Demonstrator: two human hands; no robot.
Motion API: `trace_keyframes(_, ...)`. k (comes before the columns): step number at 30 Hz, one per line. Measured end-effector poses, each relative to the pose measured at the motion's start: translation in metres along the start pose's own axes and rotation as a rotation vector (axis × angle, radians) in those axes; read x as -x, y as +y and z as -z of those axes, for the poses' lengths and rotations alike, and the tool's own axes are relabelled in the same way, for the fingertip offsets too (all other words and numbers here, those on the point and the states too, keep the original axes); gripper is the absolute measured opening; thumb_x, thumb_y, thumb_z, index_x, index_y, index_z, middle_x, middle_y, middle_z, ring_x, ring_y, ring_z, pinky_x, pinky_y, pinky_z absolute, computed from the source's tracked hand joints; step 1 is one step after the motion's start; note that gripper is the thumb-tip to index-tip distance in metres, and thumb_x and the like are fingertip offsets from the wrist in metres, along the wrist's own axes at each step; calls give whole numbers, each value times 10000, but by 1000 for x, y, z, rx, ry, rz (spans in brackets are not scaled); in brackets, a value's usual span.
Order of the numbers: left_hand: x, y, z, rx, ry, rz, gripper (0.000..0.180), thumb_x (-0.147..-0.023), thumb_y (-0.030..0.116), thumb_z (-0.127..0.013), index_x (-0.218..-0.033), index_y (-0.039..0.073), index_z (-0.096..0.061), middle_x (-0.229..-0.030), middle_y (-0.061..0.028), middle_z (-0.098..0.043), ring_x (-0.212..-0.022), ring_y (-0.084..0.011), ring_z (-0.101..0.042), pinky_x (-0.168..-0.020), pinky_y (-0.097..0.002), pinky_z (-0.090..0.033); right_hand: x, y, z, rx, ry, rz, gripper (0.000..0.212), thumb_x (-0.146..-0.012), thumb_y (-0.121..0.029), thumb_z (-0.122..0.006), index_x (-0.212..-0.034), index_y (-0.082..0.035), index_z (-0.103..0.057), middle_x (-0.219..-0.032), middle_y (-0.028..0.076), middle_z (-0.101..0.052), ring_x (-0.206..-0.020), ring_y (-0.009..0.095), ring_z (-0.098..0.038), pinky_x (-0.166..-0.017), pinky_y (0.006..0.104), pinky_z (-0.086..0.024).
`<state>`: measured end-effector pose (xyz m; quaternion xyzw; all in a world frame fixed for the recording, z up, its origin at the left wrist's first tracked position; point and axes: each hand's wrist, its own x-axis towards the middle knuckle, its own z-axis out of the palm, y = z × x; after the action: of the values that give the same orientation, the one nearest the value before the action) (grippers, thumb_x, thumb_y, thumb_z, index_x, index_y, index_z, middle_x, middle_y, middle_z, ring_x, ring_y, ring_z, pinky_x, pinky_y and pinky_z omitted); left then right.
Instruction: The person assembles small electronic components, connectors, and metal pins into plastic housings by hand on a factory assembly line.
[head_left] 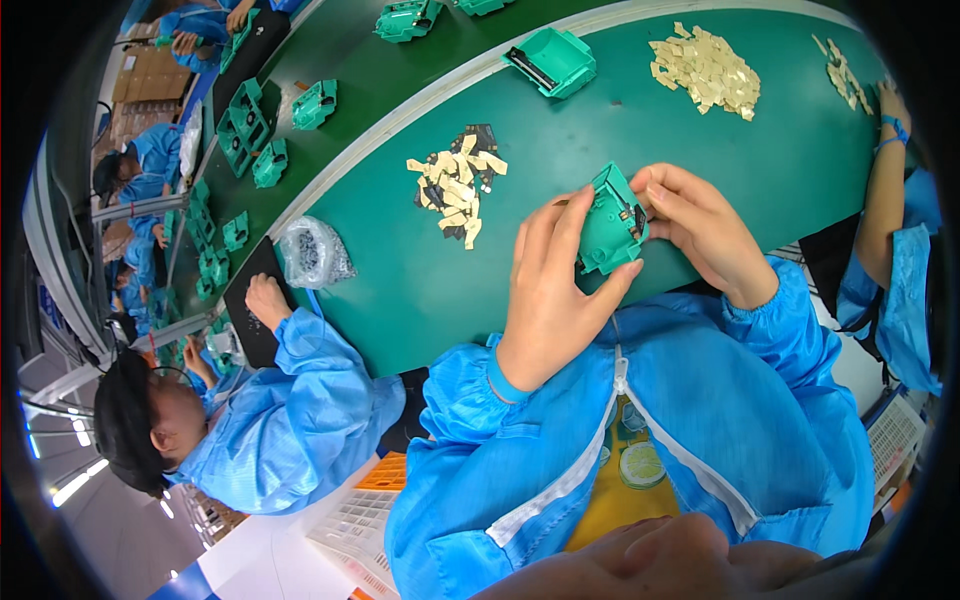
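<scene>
Close in front of me, over the near part of the green table, I hold up a green plastic housing (608,232) with dark and metallic parts along its right side. My left hand (552,275) wraps round its left and lower edges, thumb along the bottom. My right hand (703,225) is closed at the housing's right side, its fingertips pinched by the metallic parts; whatever they hold is too small to make out. To the left of the housing lies a heap of cream and black flat pieces (458,185).
Another green housing (553,63) stands at the table's far edge, near a pile of cream pieces (706,70). At left sits a clear bag of small parts (316,252). Beyond a pale rail, a dark green belt (345,60) carries more housings. Co-workers flank me on both sides.
</scene>
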<state>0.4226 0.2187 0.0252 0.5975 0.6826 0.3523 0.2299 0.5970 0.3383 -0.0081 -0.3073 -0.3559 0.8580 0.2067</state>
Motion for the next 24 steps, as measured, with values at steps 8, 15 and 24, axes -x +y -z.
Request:
trace_keyframes(8,-9,-8,6,-32,136,-186,694,-790,205,-864,-1383,18,-557,-1353,-211,-551,-1209,-387,-553,-1010,-463,-475,-16,-65,8,576,74,72,397,-923,-136,-747,-1251,-8,-564,-1049,43,-678,-947,121,-647,-852,263,-512)
trace_keyframes(15,7,-22,11,39,84,-199,378,-865,162,-786,-1178,0,-648,-1282,-184,-624,-1136,-382,-606,-941,-430,-520,-169,-138,63,638,304,274,592,-935,-376,-746,-1299,62,-584,-1177,97,-642,-1088,167,-621,-964,282,-501)
trace_keyframes(24,5,-49,38,-131,103,24,205,-904,176,-733,-1022,9,-721,-969,-184,-723,-926,-370,-687,-818,-441,-548,-249,-146,59,1409,562,430,617,-944,-445,-685,-1268,76,-621,-1213,221,-674,-1147,329,-655,-960,409,-520)
